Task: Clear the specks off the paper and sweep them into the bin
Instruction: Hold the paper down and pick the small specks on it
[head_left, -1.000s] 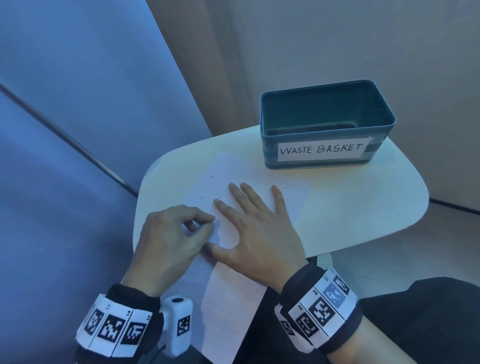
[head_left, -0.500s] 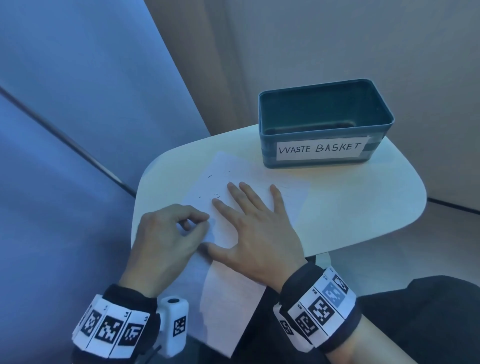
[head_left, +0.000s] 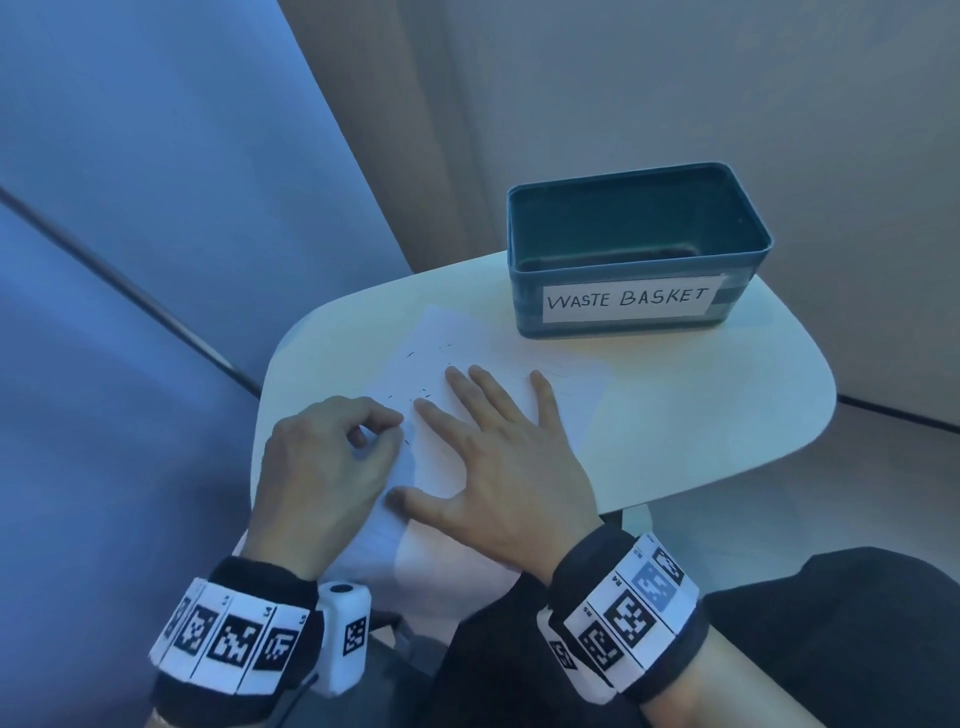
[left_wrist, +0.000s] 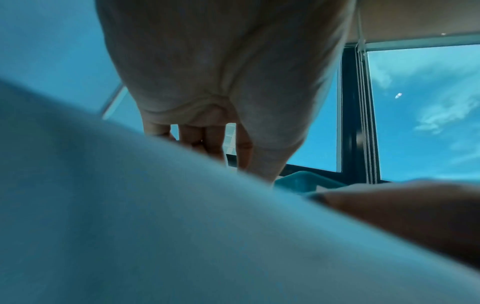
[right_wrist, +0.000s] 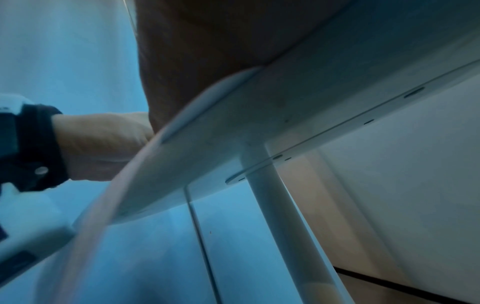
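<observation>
Head view first: right hand (head_left: 511, 470) spread flat, pinning the paper (head_left: 519, 364) on the bench (head_left: 727, 415); left hand (head_left: 324, 467) curled, fingertips pinching at dark specks (head_left: 418, 395). They look feather-light and easily scattered. Waste basket (head_left: 631, 306) sits just beyond. Left wrist view adds curled fingers (left_wrist: 207, 139) from beneath. Right wrist view shows only the bench underside (right_wrist: 337, 92), no specks.

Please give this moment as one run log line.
right hand: flat on paper | left hand: curled at paper edge | specks: on paper | bin: behind paper
</observation>
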